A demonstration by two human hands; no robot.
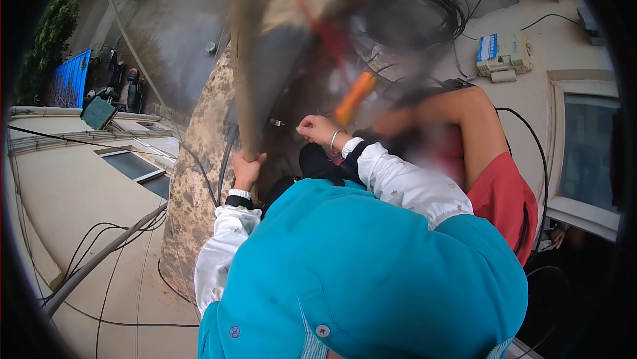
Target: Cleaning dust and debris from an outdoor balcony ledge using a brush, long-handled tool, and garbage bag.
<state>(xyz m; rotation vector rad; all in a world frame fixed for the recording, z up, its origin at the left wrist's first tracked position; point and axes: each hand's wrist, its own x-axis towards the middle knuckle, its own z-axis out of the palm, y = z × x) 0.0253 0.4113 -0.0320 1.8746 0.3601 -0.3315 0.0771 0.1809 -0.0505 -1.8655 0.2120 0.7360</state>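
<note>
My left hand (249,170) grips the lower end of an upright wooden pole (243,70), whose top blurs out of view. My right hand (318,130) is held in front of my body with its fingers curled and the fingertips close together. Whether anything small is between them cannot be made out. A small whitish piece (276,122) shows just left of those fingertips, apart from them. Past my right wrist is a blurred orange bar-shaped thing (355,97). Red blurred strands (328,30) run beyond it.
Another person in red clothing (505,199) is close on my right, a bent bare limb (477,115) beside my sleeve. A coil of black cable (443,5) lies ahead. A weathered ledge (199,175) drops to the street left. A utility box (503,54) hangs on the right wall.
</note>
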